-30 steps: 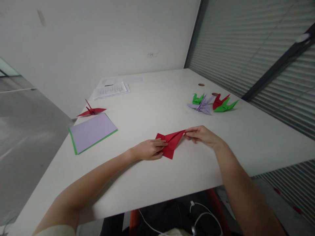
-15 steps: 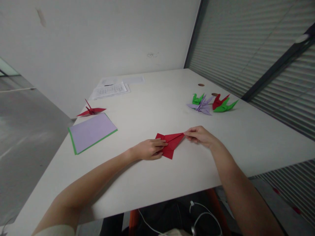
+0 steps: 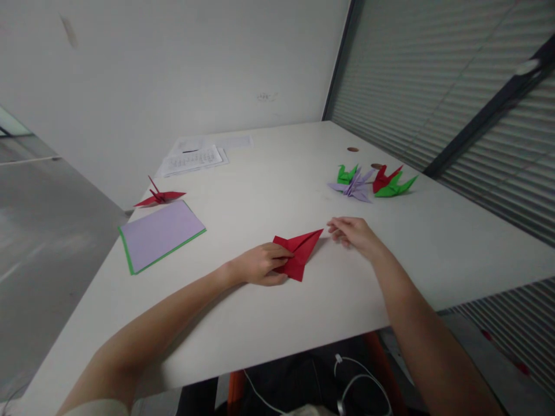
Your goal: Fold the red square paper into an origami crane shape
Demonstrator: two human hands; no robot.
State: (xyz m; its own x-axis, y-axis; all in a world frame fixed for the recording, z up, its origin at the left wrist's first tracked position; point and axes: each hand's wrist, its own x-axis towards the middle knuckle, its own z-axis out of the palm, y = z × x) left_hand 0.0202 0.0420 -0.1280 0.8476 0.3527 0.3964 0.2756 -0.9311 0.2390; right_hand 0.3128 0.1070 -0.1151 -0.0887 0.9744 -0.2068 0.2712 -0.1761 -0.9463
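Note:
A partly folded red paper lies on the white table in front of me, its pointed tip aimed right and lifted a little. My left hand grips its left part, fingers on top. My right hand rests on the table just right of the tip, a small gap apart from it, fingers loosely apart and holding nothing.
A stack of lilac and green sheets lies at the left, with a red paper crane behind it. Printed papers sit at the far edge. Green, lilac and red paper cranes cluster at the right. A cable hangs below the table's front edge.
My right hand has let go of the red paper's tip and drawn slightly to the right. The tip now stands a bit raised. My left hand has stayed on the paper.

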